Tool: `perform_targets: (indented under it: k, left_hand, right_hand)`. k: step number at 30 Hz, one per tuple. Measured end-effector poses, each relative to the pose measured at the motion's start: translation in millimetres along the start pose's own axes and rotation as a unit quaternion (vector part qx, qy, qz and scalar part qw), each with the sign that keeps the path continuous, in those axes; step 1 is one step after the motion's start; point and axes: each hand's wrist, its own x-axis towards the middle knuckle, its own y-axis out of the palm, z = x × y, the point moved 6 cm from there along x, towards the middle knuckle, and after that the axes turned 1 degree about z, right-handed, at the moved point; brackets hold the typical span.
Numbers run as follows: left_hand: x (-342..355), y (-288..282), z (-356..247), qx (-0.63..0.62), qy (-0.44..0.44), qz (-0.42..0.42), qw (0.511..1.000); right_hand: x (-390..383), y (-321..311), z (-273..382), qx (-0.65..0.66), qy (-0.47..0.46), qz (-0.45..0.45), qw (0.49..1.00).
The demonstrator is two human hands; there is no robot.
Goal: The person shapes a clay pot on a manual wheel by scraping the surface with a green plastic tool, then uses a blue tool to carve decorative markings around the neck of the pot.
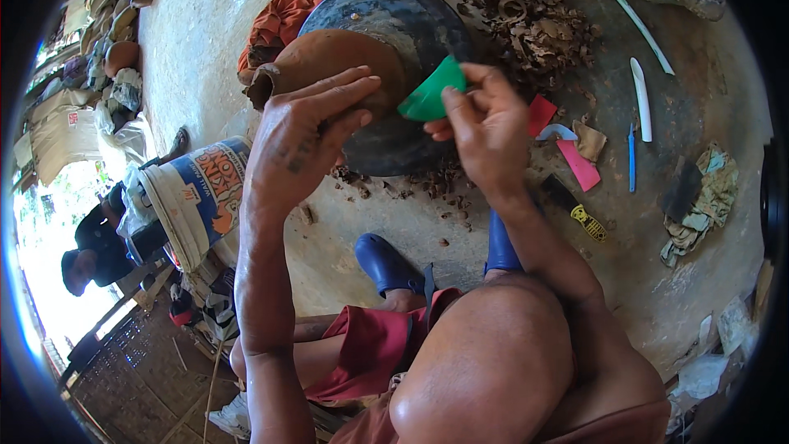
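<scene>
A brown clay pot [329,56] lies on its side on a round dark turntable [436,26], its ragged-edged mouth toward the left. Across the pot's near side rests my left hand [308,127], fingers stretched out flat against the clay. My right hand [491,127] pinches a green, half-round scraper [436,92] between thumb and fingers. One tip of the scraper is close to the pot's rounded base; whether it touches, I cannot tell.
An orange-red cloth [279,20] and curled clay shavings [538,37] lie around the turntable. To the right are a red piece [540,115], a pink strip [579,166], a yellow-handled blade [588,222], a blue tool [632,160] and white tubes [640,103]. A bucket [193,197] stands left.
</scene>
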Motion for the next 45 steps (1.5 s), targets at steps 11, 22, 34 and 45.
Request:
perform_targets:
  k: [11,22,34,45]
  left_hand:
    - [18,3,-14,-0.009,-0.026,-0.006,1.0]
    - [-9,-17,-16,-0.124,-0.118,-0.185,0.968]
    - [-114,69,114,-0.358,-0.191,-0.511,0.757]
    - [-67,120,107,-0.469,-0.127,-0.446,0.751]
  right_hand:
    - [0,44,-46,0.038,0.097,0.083,0.991]
    - [25,4,32,-0.007,-0.194,0.001,0.981]
    - [32,49,-14,-0.318,-0.45,0.05,0.833]
    - [30,38,-17,-0.329,-0.419,0.114,0.839]
